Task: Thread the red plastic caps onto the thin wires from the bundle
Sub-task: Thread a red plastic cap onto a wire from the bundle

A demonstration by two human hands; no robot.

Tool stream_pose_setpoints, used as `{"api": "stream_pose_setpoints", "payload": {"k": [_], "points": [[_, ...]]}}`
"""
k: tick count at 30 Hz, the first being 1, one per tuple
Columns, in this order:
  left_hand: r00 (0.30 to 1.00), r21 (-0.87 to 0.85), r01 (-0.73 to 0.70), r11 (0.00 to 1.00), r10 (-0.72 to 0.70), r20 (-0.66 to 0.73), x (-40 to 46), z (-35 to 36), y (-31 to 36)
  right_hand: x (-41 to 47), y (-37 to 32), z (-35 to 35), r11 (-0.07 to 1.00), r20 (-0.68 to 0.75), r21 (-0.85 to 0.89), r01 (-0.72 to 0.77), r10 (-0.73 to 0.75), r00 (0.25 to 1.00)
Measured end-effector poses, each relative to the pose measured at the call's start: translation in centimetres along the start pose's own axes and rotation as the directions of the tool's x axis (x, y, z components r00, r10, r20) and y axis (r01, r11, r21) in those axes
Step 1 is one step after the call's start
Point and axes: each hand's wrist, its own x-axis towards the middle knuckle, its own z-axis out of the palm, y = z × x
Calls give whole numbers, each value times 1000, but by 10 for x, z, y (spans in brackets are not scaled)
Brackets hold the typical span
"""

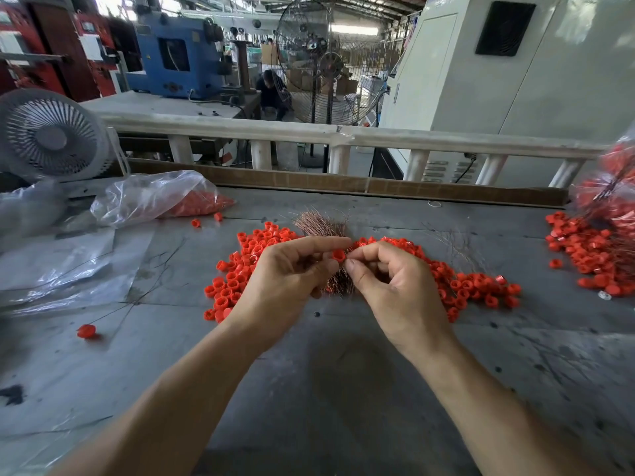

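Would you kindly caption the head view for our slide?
Left hand holds a red cap and wire bundle; right hand pinches at it, above loose caps.

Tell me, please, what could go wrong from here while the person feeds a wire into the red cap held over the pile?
1. The left hand pinches the red cap only at its fingertips; a slip would probably drop it into the loose cap pile below.
2. The right hand pinches a hair-thin wire at the cap; it may bend or miss the hole.
3. The wire bundle fans out behind the hands, so neighbouring strands could snag.
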Motion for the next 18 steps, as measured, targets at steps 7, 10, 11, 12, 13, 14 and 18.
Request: {"api": "stream_pose_setpoints", "payload": {"k": [7,10,11,12,13,14,18], "points": [[999,-9,12,1000,-12,-36,1,0,-3,0,-1,0,1000,-2,9,7,-7,1000],[998,-27,20,999,-21,-52,1,0,-4,0,1,1,1000,-5,15,1,-1,1000],[998,-29,22,999,-23,-52,1,0,-3,0,1,1,1000,-7,18,-4,4,1000],[998,-25,23,999,-24,-51,1,0,-3,-1,2,1,1000,-8,18,-9,9,1000],[999,-20,21,1000,-22,-50,1,0,-3,-1,2,2,1000,-8,16,-14,14,1000],[999,-15,18,1000,-19,-49,1,0,-3,-1,3,2,1000,-8,13,-17,17,1000],[999,10,10,1000,-10,-48,1,0,-2,-1,3,2,1000,-16,0,-20,20,1000]]}}
